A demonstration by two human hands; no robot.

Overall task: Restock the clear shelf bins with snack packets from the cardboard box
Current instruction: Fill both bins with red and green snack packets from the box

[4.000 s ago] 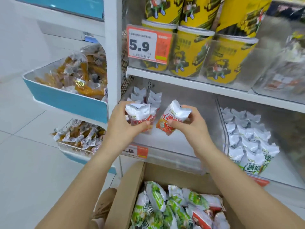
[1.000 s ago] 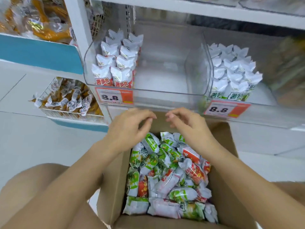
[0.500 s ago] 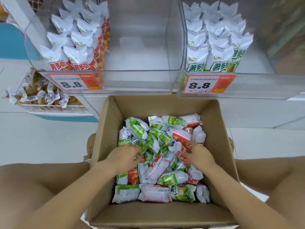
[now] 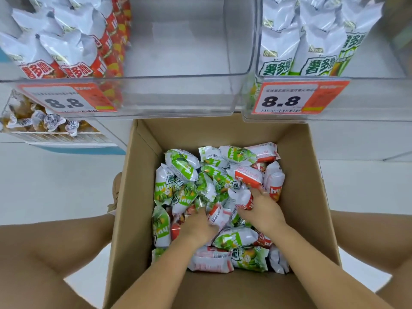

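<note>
Hands, left (image 4: 198, 226) and right (image 4: 263, 210), buried among packets (image 4: 185, 166) in cardboard box (image 4: 133, 197).

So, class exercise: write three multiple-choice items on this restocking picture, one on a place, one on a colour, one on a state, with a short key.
1. Where are both hands?
A. inside the cardboard box
B. in the left bin
C. on the floor

2. What colour are the packets in the left bin?
A. blue
B. red and white
C. black

3. How full is the left bin?
A. packed full
B. no packets
C. packets on its left side only

Key: A, the left hand and right hand lie among the packets; B, the red packets show it; C, its right side is bare.
</note>
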